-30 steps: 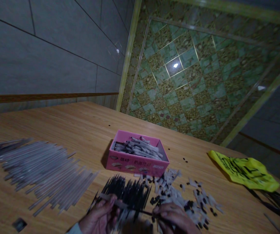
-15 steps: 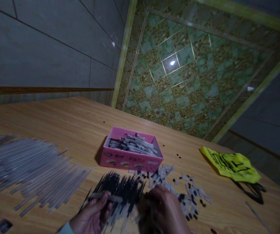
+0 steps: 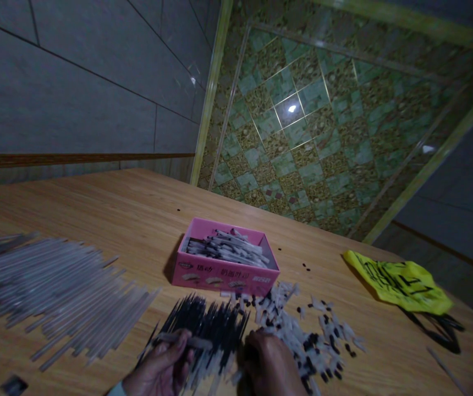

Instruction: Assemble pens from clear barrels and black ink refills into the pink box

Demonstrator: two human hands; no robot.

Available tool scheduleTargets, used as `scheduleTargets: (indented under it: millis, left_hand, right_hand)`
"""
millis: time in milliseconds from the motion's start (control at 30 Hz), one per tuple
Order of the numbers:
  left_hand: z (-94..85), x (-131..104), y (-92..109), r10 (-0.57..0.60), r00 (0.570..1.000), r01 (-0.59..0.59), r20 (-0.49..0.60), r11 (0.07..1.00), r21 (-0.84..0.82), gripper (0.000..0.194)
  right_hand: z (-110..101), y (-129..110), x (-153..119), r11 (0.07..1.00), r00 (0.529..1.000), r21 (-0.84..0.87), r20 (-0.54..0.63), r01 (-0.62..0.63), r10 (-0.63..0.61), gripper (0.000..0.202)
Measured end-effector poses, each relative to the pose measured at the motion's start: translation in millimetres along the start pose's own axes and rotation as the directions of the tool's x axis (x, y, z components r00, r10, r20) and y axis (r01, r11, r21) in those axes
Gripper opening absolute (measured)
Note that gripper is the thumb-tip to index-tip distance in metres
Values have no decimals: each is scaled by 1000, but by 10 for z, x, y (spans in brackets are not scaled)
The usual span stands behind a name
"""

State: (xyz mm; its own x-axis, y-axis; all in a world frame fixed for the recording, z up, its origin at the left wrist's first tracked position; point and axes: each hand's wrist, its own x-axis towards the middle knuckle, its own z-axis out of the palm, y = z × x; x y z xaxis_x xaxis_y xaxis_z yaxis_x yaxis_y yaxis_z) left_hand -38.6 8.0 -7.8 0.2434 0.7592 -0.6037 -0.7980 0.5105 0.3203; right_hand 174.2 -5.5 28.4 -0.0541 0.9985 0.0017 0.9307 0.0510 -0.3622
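Observation:
My left hand (image 3: 163, 364) pinches a whitish translucent plastic tube (image 3: 197, 342) between thumb and fingers, above the near side of a bundle of thin black-tipped sticks (image 3: 203, 319). Just right of that bundle, my right hand (image 3: 273, 363) is curled with its fingers pointing down. Shadow hides its fingertips and whatever they hold. Beside it spreads a loose pile of small white plastic pieces (image 3: 288, 324) and short black caps (image 3: 311, 341). Beyond both hands stands a pink cardboard box (image 3: 224, 278), part-filled with assembled white-and-black pen-like pieces (image 3: 230, 247).
Many clear thin tubes (image 3: 67, 291) lie in a broad heap on the left of the wooden table (image 3: 129, 209). A yellow bag (image 3: 401, 283) with black lettering and a dark strap lies at the right. Behind the table rise tiled walls (image 3: 75, 82).
My right hand has shifted slightly left and towards me, uncovering more of the small pieces. My left hand keeps the tube in about the same place. The view has tilted a little.

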Motion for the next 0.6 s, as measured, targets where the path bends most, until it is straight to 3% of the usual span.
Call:
scheduleTargets:
  millis: [67, 167, 233, 333, 467, 600]
  left_hand:
    - [33, -22, -6, 44, 999, -44, -4, 999, 29, 26]
    - [86, -63, -18, 131, 991, -132, 17, 986, 104, 29]
    - [107, -78, -26, 166, 985, -171, 46, 974, 146, 32]
    - [106, -69, -37, 180, 980, -191, 80, 966, 175, 35]
    - [83, -43, -50, 195, 979, -204, 66, 960, 190, 39]
    - [74, -33, -59, 203, 977, -211, 59, 956, 205, 41]
  right_hand:
    - [17, -34, 7, 960, 996, 275, -76, 57, -37, 14]
    - [101, -103, 9, 737, 987, 658, -132, 155, -90, 14]
    - [184, -140, 0, 594, 989, 791, -125, 150, -83, 20]
    - [302, -160, -15, 504, 988, 852, -156, 139, -7, 27]
    - [409, -145, -11, 563, 948, 794, -313, 232, 51, 28]
    - [516, -128, -1, 519, 958, 827, -282, 215, 53, 30]
